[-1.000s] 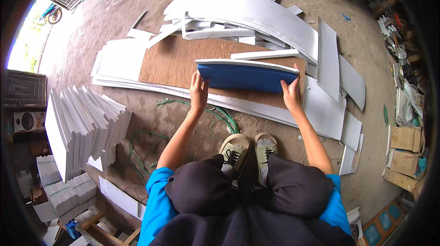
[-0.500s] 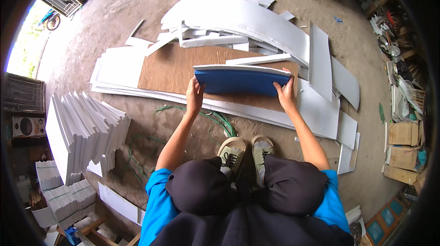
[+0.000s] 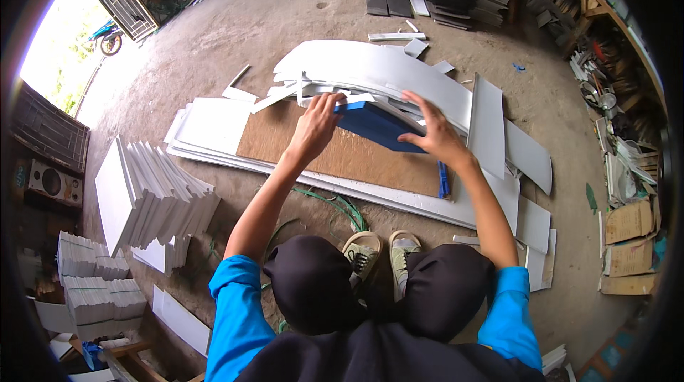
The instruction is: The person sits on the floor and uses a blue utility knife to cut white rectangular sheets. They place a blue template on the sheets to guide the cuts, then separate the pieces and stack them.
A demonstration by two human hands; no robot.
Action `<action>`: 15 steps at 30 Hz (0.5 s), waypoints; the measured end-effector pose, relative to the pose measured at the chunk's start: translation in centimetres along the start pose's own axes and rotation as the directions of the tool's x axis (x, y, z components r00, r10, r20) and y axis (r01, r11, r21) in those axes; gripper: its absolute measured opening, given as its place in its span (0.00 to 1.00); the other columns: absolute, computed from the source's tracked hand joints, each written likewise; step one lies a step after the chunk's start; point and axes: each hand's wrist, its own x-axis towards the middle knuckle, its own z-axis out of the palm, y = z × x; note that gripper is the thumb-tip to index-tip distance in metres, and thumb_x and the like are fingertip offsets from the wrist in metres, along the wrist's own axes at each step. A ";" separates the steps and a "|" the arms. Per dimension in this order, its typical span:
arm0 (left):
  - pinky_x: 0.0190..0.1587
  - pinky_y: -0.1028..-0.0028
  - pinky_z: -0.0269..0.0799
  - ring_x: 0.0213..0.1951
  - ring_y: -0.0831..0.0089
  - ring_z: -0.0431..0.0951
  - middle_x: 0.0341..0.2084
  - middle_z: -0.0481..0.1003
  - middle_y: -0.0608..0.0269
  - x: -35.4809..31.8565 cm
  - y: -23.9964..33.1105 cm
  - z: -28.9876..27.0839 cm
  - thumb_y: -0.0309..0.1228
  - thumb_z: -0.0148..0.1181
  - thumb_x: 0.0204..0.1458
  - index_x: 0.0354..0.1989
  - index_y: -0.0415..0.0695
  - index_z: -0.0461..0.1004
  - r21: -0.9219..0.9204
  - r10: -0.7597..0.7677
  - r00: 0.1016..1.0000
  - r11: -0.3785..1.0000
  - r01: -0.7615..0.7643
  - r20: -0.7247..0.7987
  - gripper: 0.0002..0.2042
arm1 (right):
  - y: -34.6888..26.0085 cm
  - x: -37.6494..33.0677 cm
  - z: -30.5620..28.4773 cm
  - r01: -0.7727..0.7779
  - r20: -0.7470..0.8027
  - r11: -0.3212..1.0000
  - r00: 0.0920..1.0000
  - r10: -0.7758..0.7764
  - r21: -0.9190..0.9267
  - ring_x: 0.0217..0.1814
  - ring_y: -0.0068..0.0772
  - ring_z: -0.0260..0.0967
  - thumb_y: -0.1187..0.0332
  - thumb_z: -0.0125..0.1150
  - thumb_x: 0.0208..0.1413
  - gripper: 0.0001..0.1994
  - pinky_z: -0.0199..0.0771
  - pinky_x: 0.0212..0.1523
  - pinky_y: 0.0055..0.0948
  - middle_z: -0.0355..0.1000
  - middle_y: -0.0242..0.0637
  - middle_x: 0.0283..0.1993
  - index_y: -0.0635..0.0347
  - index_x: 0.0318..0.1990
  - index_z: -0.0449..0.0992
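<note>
The left hand (image 3: 315, 127) grips one end of the blue board (image 3: 377, 126); the right hand (image 3: 443, 137) is spread, fingers apart, so lopsided support could let it slip.

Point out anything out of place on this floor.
Loose green straps lie tangled in front of the shoes, and a small blue scrap lies alone beyond the white sheets, to the right. Both look stray, unlike the bundled stacks.

No txt, nos. or signs legible; marks on cartons (image 3: 628, 223) too sm.
</note>
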 end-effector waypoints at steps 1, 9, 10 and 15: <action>0.43 0.67 0.69 0.44 0.60 0.67 0.40 0.67 0.57 0.4 1.2 -0.4 0.25 0.54 0.47 0.46 0.42 0.62 -0.014 -0.023 0.999 1.000 0.023 0.031 0.17 | -0.2 0.2 0.6 -0.015 0.003 0.998 1.000 0.015 0.062 0.56 0.43 0.59 0.63 0.66 0.40 0.35 0.61 0.55 0.38 0.63 0.42 0.53 0.57 0.56 0.55; 0.59 0.64 0.48 0.55 0.58 0.58 0.52 0.61 0.53 2.1 3.9 -3.3 0.29 0.54 0.49 0.57 0.42 0.53 -0.147 -0.023 0.973 0.989 -0.011 -0.230 0.26 | 0.6 -1.8 2.4 -0.103 -0.323 0.926 0.918 0.229 0.364 0.41 0.38 0.70 0.68 0.62 0.47 0.20 0.68 0.41 0.30 0.71 0.47 0.40 0.65 0.47 0.64; 0.60 0.63 0.47 0.56 0.58 0.56 0.53 0.59 0.52 1.8 3.4 -2.4 0.29 0.53 0.50 0.58 0.42 0.50 -0.276 -0.091 0.952 0.961 0.007 -0.292 0.27 | 1.3 -2.2 2.9 -0.117 -0.306 0.885 0.911 0.276 0.451 0.41 0.36 0.70 0.68 0.62 0.47 0.20 0.67 0.42 0.29 0.71 0.45 0.39 0.66 0.46 0.65; 0.62 0.64 0.42 0.62 0.59 0.47 0.60 0.49 0.48 -2.2 -0.3 4.2 0.31 0.44 0.56 0.63 0.40 0.36 -0.687 -0.291 0.951 0.713 0.140 -0.108 0.30 | 2.1 -3.8 5.2 -0.205 -0.189 0.693 0.875 0.447 0.691 0.41 0.27 0.67 0.68 0.62 0.47 0.18 0.65 0.45 0.25 0.71 0.37 0.39 0.64 0.44 0.67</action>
